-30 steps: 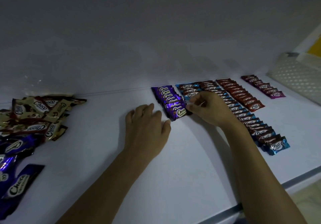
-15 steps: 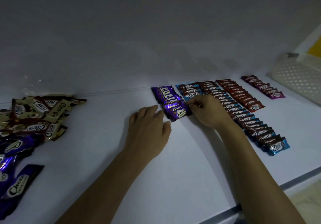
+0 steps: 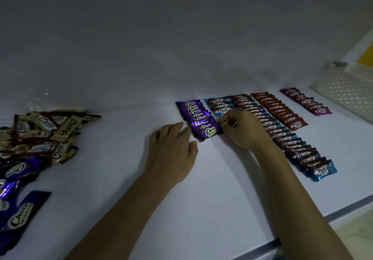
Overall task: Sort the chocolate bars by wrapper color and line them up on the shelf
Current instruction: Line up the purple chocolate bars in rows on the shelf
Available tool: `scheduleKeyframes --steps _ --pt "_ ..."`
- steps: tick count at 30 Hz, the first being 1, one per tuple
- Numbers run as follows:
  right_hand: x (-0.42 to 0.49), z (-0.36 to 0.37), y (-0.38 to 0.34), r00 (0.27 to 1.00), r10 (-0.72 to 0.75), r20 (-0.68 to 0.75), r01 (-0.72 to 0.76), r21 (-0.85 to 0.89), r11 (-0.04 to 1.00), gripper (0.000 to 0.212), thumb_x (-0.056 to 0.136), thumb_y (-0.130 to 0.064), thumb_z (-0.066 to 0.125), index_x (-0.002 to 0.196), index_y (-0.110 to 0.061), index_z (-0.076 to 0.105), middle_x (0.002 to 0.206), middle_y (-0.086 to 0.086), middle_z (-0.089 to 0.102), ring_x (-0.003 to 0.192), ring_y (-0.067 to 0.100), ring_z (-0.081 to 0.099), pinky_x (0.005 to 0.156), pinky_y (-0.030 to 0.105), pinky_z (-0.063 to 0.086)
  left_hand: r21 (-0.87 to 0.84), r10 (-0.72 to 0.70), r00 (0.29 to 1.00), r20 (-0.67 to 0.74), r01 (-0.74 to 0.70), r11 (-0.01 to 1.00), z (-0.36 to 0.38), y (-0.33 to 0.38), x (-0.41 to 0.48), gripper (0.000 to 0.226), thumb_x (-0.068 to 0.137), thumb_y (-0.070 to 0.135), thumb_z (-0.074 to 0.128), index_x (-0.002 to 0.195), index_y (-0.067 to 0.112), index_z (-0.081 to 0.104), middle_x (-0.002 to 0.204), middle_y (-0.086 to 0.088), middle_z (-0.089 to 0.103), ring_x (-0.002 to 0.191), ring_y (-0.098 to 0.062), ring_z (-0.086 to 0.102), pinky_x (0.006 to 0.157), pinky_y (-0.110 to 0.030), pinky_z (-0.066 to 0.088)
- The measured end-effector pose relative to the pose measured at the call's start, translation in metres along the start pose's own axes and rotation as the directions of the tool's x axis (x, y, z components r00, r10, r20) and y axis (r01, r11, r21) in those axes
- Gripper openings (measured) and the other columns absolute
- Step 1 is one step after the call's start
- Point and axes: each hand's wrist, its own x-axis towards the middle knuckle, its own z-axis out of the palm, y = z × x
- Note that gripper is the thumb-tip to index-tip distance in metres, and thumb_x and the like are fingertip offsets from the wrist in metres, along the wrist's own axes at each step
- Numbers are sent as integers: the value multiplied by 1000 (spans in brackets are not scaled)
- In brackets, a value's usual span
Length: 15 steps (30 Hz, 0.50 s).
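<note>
A short row of purple-wrapped bars [image 3: 198,117] lies on the white shelf [image 3: 222,189], running from the back wall toward me. My left hand [image 3: 173,150] lies flat on the shelf, its fingertips against the left end of the nearest purple bar [image 3: 207,131]. My right hand [image 3: 240,128] pinches the right end of that same bar with curled fingers. To the right lie a short blue row [image 3: 220,106], a long blue row [image 3: 292,144], a red row [image 3: 282,112] and a magenta row [image 3: 308,102].
An unsorted heap of gold-wrapped bars [image 3: 44,132] and purple-wrapped bars [image 3: 14,183] sits at the far left. A white perforated basket [image 3: 347,92] stands at the back right. The shelf's front edge [image 3: 343,211] runs diagonally at lower right.
My left hand has slid forward and right until its fingertips reach the nearest purple bar. My right hand has stayed at that bar's right end, shifting only slightly.
</note>
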Motion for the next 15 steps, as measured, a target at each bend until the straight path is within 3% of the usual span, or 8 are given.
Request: scheduleKeyframes --steps 4,9,15 --pt "0 1 1 1000 -5 6 5 14 1000 14 88 -8 57 92 -14 68 85 1 64 77 14 57 64 23 41 12 -10 1000 13 10 1000 -1 0 1 64 88 43 17 145 25 39 154 4 32 139 -16 27 110 -33 20" --pt "2 2 3 1000 -12 21 11 18 1000 10 86 -9 59 87 -14 67 85 2 65 78 16 59 59 19 41 22 -1 1000 16 0 1000 1 -2 2 48 100 37 34 147 26 34 156 6 27 140 -14 23 111 -32 18" --pt "3 4 4 997 -22 -76 22 0 1000 11 88 -8 56 91 -13 66 86 2 64 75 15 55 57 21 38 39 -4 1000 -26 5 999 3 -3 3 53 98 37 26 148 21 31 150 3 36 134 -18 32 106 -33 25"
